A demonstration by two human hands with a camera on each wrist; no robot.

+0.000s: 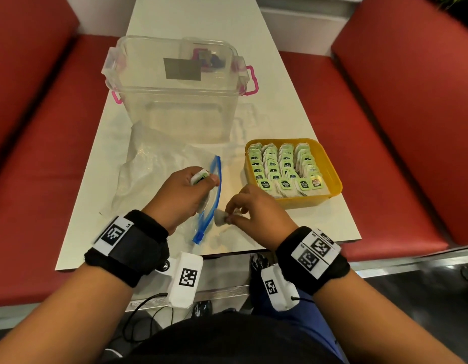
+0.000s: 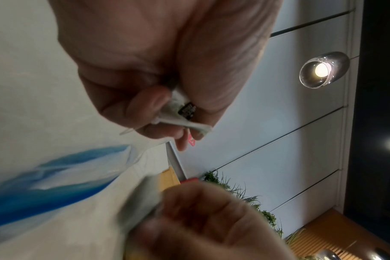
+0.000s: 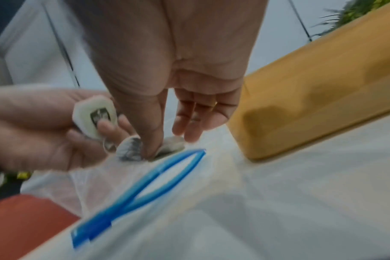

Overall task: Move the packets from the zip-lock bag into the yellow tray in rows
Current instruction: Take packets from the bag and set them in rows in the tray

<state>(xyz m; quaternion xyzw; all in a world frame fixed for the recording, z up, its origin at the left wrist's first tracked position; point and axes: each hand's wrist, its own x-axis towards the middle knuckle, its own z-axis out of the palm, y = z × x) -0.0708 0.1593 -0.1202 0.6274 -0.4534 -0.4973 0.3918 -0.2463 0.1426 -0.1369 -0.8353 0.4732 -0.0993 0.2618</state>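
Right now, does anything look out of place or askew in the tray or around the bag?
One thing: in the yellow tray, the nearest packet of the rightmost row bears a dark red label, while the others look green. The rows look tidy. The zip-lock bag lies open on the table; nothing spilled.

We see the zip-lock bag point(image 1: 159, 169) left of the tray point(image 1: 330, 164), a lidded box point(image 1: 175, 101) behind both on the table point(image 1: 293, 106).

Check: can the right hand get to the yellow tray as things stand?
Probably yes. The yellow tray sits open-topped just beyond the right hand with nothing between them, though the hand is pinching a packet at the zip-lock bag mouth.
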